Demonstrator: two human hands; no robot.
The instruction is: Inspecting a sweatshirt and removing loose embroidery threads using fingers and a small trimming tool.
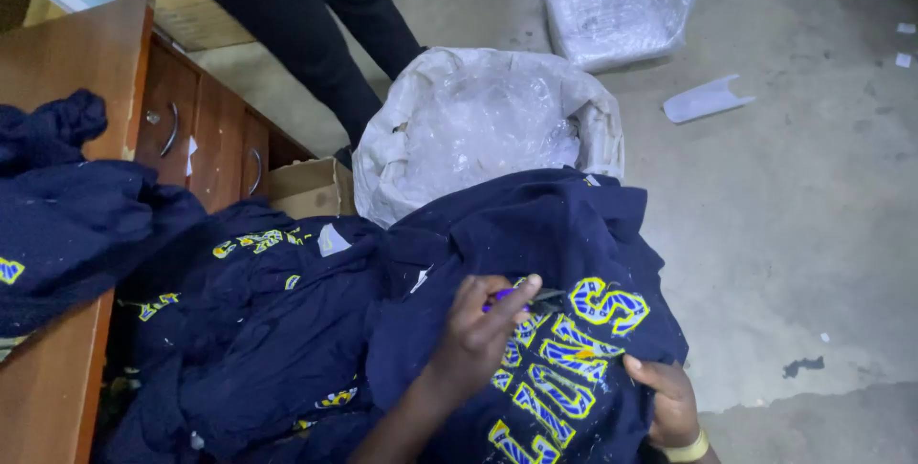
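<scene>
- The left hand [478, 330] holds a small purple-handled tool [516, 296], most likely a thread snipper, with its fingers closed around the handle; the tip rests on the yellow-and-blue lettering [559, 359] of a navy garment [535, 263].
- The right hand [665, 392] pinches the near right edge of the same garment, fingers closed on the cloth, keeping the lettered panel stretched. A yellow wristband [690, 449] sits on that wrist.
- The garment lies draped at the near centre, on top of a heap of similar navy garments [277, 330] spreading to the left.
- Judged step: trimming or picking at the lettering. The next move calls for steady cloth tension and a controlled tool tip, so only loose thread is caught.
- Further navy garments lie on a wooden tabletop [57, 53] at far left, with drawers [206, 139] beside it.
- A white sack lined with clear plastic [488, 120] stands just beyond the garment; a cardboard box [306, 187] sits to its left.
- A person in dark clothing [306, 14] stands at the far side, cut off above the legs.
- Hard to make out: the tool's blade, and whatever supports the garment from below.
</scene>
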